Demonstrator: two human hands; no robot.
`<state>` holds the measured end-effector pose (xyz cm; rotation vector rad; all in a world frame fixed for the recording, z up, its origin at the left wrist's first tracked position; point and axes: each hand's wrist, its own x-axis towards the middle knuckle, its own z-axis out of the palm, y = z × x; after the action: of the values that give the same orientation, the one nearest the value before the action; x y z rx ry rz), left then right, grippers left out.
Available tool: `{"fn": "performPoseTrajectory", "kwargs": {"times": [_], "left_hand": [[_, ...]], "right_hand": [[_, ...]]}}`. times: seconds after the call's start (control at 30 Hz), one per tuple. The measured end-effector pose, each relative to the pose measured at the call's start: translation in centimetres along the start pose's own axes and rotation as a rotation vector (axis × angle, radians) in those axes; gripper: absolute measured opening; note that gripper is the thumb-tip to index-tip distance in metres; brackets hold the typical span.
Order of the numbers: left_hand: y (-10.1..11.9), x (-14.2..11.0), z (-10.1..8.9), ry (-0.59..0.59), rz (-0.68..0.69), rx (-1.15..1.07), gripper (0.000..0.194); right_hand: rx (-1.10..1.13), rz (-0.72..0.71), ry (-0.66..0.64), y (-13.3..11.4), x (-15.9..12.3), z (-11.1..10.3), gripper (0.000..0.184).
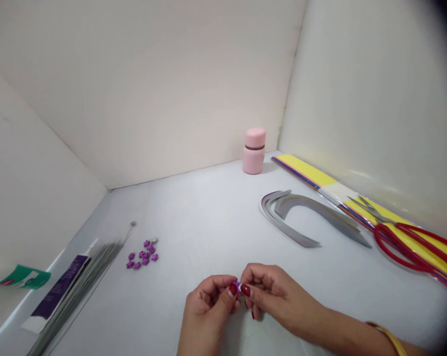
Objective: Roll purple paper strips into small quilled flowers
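A small purple piece (237,285), shiny with paler glints, sits at the bottom centre of the table (194,212), mostly hidden by fingertips; its exact shape cannot be told. The left hand (210,304) pinches it between thumb and forefinger, and the right hand (270,294) pinches it from three o'clock, the two thumbs nearly meeting. Between nine and ten o'clock from it lie loose purple stars (146,255), puffy and five-pointed where clear. Pale tabletop stretches from the hands up toward twelve o'clock, where a pink container (253,160) stands near the back edge against the wall. Toward one to two o'clock, curled grey strips (322,207) bound that room; near half past two, red-handled scissors (384,217) do. At nine o'clock, thin wires (97,264) lie near the table's left edge
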<state>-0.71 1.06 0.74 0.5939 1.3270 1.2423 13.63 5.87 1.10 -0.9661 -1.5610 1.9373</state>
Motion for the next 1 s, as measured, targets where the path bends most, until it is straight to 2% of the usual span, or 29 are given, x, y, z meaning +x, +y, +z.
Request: {"fn": "performPoseTrajectory", "kwargs": {"times": [0.17,0.3,0.47,0.77,1.0], "left_hand": [[-0.2,0.0,-0.1,0.015,0.06,0.055,0.023],[-0.3,0.1,-0.1,0.008,0.04,0.001,0.02],[-0.4,0.1,-0.1,0.001,0.04,-0.097,0.027],[-0.5,0.1,-0.2,-0.132,0.061,-0.028,0.022],[-1.5,0.5,-0.5,-0.163,0.061,-0.005,0.026]], "right_hand": [[-0.003,0.022,0.019,0.1,0.1,0.0,0.018],[-0.008,0.017,0.011,0.0,0.1,0.0,0.017],[-0.057,0.023,-0.001,0.1,0.1,-0.1,0.018],[-0.205,-0.04,-0.039,-0.2,-0.3,0.0,0.021],[-0.075,-0.019,-0.011,0.4,-0.1,0.0,0.022]]}}
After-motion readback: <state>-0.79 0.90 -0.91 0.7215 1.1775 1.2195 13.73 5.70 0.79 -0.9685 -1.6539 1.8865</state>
